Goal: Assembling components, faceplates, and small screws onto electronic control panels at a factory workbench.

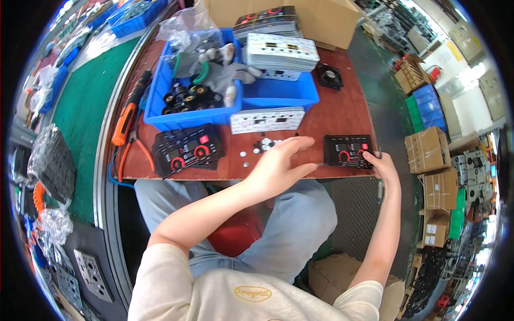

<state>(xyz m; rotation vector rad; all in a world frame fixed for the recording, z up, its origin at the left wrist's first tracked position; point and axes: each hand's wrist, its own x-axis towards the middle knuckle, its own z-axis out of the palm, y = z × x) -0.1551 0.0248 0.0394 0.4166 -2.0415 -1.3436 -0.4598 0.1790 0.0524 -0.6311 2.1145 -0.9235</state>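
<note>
My right hand [383,165] grips the right edge of a stack of black panels [348,160] at the table's front right, its thumb on the top panel's corner. These panels carry red rings and a small red square. Left of the stack, my left hand [281,163] is open, fingers apart and holding nothing, with its fingertips near the panels. Small white and black round pieces [263,144] lie scattered beyond my left wrist. Several more black panels [188,151] are piled loosely on the left. A white panel with cut-outs [267,121] leans against a blue bin.
One blue bin [193,115] holds black knobs [187,99] and grey gloves [227,77]; a stack of white panels [281,52] tops another bin [281,96]. An orange electric screwdriver [127,117] and orange-handled pliers [136,152] lie left. A small black fan [329,76] sits back right.
</note>
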